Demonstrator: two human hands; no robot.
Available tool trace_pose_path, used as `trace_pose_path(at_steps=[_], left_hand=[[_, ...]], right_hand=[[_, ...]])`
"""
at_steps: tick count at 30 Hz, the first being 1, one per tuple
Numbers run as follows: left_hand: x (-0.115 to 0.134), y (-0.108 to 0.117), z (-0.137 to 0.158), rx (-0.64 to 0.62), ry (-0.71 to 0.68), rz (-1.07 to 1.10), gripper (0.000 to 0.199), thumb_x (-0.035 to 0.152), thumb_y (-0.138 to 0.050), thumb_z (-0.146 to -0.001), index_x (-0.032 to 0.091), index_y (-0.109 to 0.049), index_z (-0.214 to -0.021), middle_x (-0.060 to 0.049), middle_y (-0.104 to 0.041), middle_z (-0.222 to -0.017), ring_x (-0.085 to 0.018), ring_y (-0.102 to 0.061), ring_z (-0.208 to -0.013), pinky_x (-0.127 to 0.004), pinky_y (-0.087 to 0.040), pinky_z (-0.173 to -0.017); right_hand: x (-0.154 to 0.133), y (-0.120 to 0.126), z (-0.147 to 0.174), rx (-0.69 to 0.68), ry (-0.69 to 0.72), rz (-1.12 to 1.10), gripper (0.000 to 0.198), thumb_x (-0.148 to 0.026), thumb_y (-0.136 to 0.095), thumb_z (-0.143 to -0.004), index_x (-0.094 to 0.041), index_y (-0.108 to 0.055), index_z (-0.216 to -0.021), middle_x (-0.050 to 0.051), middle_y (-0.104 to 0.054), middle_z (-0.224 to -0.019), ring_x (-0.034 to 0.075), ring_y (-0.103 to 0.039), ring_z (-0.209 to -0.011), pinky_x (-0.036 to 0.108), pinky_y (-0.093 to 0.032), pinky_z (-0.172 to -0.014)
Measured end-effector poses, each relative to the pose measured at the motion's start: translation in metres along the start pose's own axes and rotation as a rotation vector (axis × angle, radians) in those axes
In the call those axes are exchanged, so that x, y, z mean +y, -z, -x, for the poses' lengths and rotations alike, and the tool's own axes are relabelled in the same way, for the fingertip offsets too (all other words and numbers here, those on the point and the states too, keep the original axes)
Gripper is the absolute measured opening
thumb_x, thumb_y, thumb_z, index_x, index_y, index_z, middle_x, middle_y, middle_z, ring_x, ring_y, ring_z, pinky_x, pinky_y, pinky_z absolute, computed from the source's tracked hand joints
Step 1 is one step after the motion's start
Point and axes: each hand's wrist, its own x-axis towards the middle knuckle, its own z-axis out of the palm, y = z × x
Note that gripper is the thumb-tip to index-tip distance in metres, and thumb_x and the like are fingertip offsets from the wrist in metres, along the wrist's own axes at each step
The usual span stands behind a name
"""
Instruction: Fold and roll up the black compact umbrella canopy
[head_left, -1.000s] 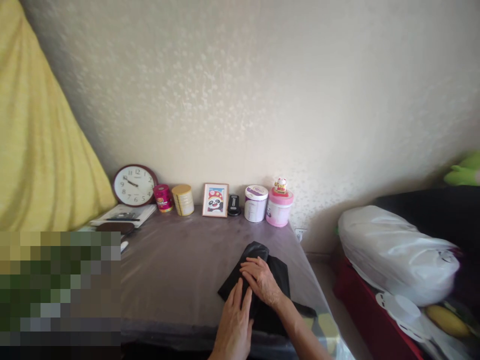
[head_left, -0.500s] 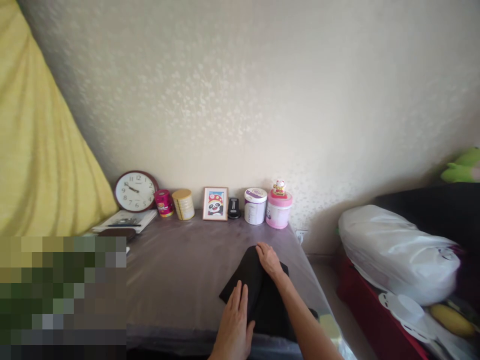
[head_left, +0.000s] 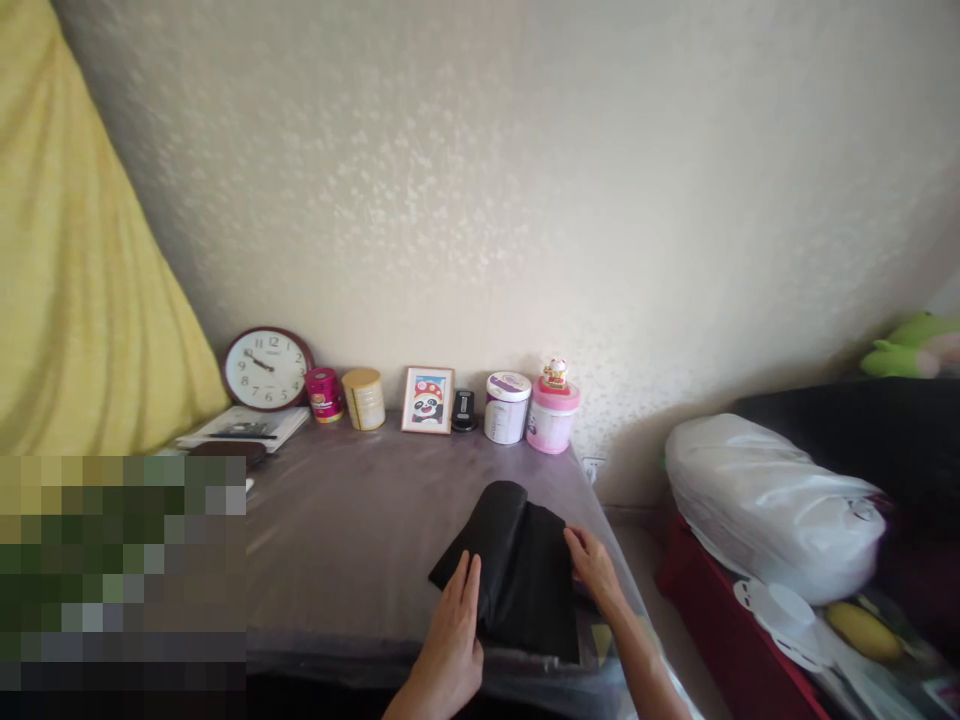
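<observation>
A piece of folded black cloth (head_left: 534, 590) lies near the front right of the table, with a raised, rounded fold on its left half; its exact kind does not show. My left hand (head_left: 457, 630) rests against the left side of this fold, fingers stretched out and side by side. At the cloth's right edge, my right hand (head_left: 592, 562) pinches the upper corner between thumb and fingers.
Along the wall stand a clock (head_left: 268, 368), a pink can (head_left: 324, 396), a yellow can (head_left: 364, 400), a picture frame (head_left: 427, 400), a white tub (head_left: 507, 408) and a pink tub (head_left: 552, 418). Right of the grey-covered table (head_left: 337, 540) lies a stuffed white plastic bag (head_left: 772, 500).
My right hand has left the top of the fold and moved right and down to the cloth's right edge. The right half now lies spread flatter. My left hand stays at the left side.
</observation>
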Motion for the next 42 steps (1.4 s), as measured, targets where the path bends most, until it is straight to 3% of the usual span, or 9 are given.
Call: trace_pose_path(at_steps=[6,10,17,21,25,31,37,42], left_hand=[[0.002,0.001,0.000,-0.009,0.009,-0.015,0.090,-0.005,-0.037,-0.058,0.013,-0.007,-0.141,-0.012,-0.009,-0.151,-0.020,-0.014,-0.137,-0.035,-0.024,-0.111],[0.000,-0.001,0.000,0.010,-0.008,-0.016,0.090,-0.005,-0.036,-0.059,0.014,-0.006,-0.141,-0.011,-0.008,-0.151,-0.019,-0.013,-0.137,-0.035,-0.023,-0.111],[-0.004,-0.006,0.000,-0.003,0.014,0.006,0.092,-0.004,-0.036,-0.059,0.017,-0.003,-0.142,-0.010,-0.005,-0.151,-0.021,-0.010,-0.138,-0.037,-0.023,-0.111],[-0.001,-0.005,0.000,-0.035,0.068,-0.016,0.092,-0.005,-0.038,-0.058,0.015,-0.004,-0.141,-0.013,-0.006,-0.151,-0.022,-0.012,-0.137,-0.037,-0.023,-0.111],[0.002,-0.005,0.000,-0.041,0.074,-0.033,0.093,-0.005,-0.040,-0.055,0.011,-0.007,-0.141,-0.016,-0.008,-0.150,-0.021,-0.013,-0.137,-0.036,-0.020,-0.112],[0.008,-0.001,-0.003,-0.063,0.100,-0.057,0.094,-0.004,-0.043,-0.052,0.005,-0.011,-0.140,-0.017,-0.009,-0.149,-0.022,-0.013,-0.137,-0.033,-0.018,-0.113],[0.002,-0.001,-0.004,-0.070,0.086,-0.103,0.084,0.000,-0.045,-0.050,0.001,-0.031,-0.133,-0.017,-0.017,-0.148,-0.025,-0.015,-0.137,-0.033,-0.018,-0.113],[-0.006,-0.008,-0.004,0.033,0.006,-0.104,0.086,0.002,-0.042,-0.053,0.006,-0.023,-0.137,-0.015,-0.024,-0.146,-0.021,-0.021,-0.136,-0.031,-0.023,-0.111]], right_hand=[[-0.019,-0.002,0.014,0.110,0.144,0.136,0.034,-0.048,-0.046,-0.074,-0.022,-0.064,-0.086,0.006,-0.068,-0.077,0.024,-0.063,-0.076,0.034,-0.045,-0.070],[-0.023,-0.005,0.017,0.100,0.127,0.129,0.033,-0.048,-0.049,-0.073,-0.021,-0.063,-0.085,0.006,-0.067,-0.073,0.025,-0.063,-0.075,0.034,-0.045,-0.069],[-0.037,-0.010,0.025,-0.116,0.093,-0.278,0.034,-0.053,-0.057,-0.069,-0.019,-0.063,-0.072,0.001,-0.064,-0.064,0.021,-0.060,-0.066,0.031,-0.046,-0.059],[-0.061,-0.017,0.026,-0.131,0.094,-0.455,0.038,-0.054,-0.060,-0.068,-0.017,-0.062,-0.072,0.001,-0.063,-0.064,0.017,-0.057,-0.061,0.027,-0.043,-0.054],[-0.079,-0.040,0.020,-0.127,0.119,-0.495,0.040,-0.055,-0.062,-0.067,-0.016,-0.062,-0.073,0.000,-0.061,-0.061,0.015,-0.055,-0.057,0.025,-0.041,-0.050],[-0.080,-0.075,0.006,-0.082,0.145,-0.373,0.041,-0.051,-0.059,-0.069,-0.015,-0.065,-0.089,0.001,-0.063,-0.062,0.017,-0.058,-0.061,0.026,-0.044,-0.053],[-0.076,-0.096,-0.001,-0.070,0.159,-0.153,0.038,-0.040,-0.055,-0.074,-0.013,-0.062,-0.100,0.002,-0.064,-0.064,0.019,-0.061,-0.065,0.027,-0.045,-0.057],[-0.075,-0.105,-0.003,-0.089,0.166,0.048,0.035,-0.034,-0.053,-0.078,-0.013,-0.057,-0.106,0.004,-0.067,-0.071,0.020,-0.065,-0.075,0.027,-0.045,-0.064]])
